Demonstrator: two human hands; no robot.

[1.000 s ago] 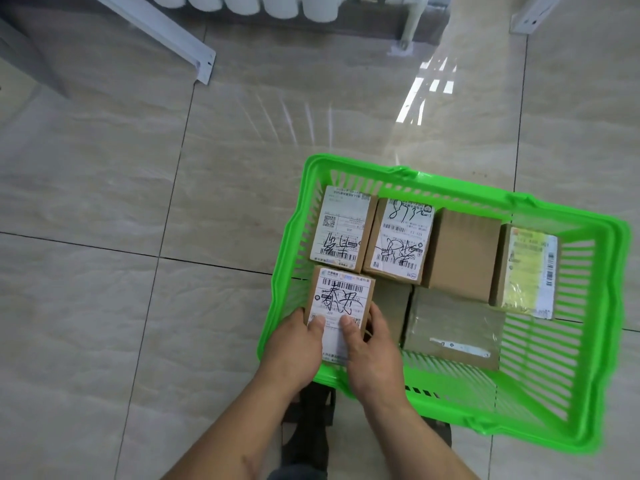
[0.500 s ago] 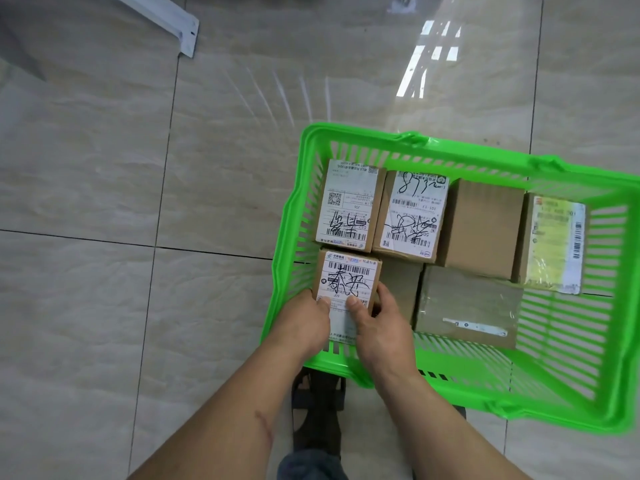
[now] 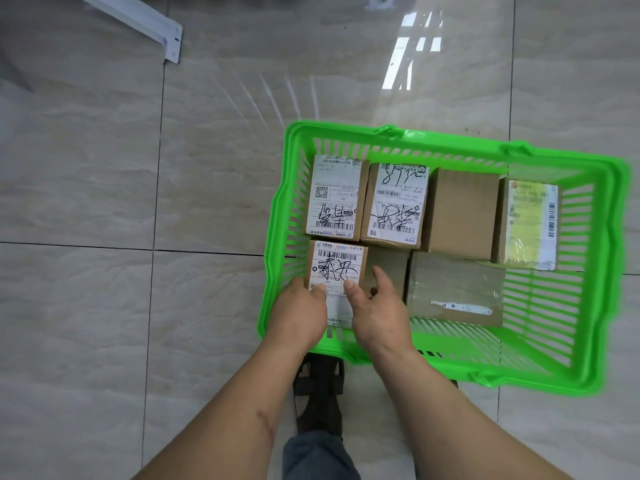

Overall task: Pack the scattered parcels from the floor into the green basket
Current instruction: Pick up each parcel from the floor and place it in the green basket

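The green basket (image 3: 450,143) stands on the tiled floor and holds several cardboard parcels. Along its far side, left to right, lie a white-labelled parcel (image 3: 337,195), a second labelled parcel (image 3: 396,202), a plain brown box (image 3: 462,209) and a yellow-labelled parcel (image 3: 530,223). A taped flat parcel (image 3: 453,289) lies near the front. In the near-left corner sits a small labelled parcel (image 3: 337,265). My left hand (image 3: 298,313) grips its left near edge. My right hand (image 3: 377,306) has its thumb on the label and its fingers along the right side, over a brown parcel (image 3: 389,268).
A white metal bracket (image 3: 138,19) lies on the floor at the top left. My sandalled foot (image 3: 318,393) stands just in front of the basket's near rim. Glossy beige tiles surround the basket; no loose parcels show on them.
The small labelled parcel has sunk deeper into the basket's near-left corner. My right fingers have loosened and spread along its side. The view has tilted slightly downward.
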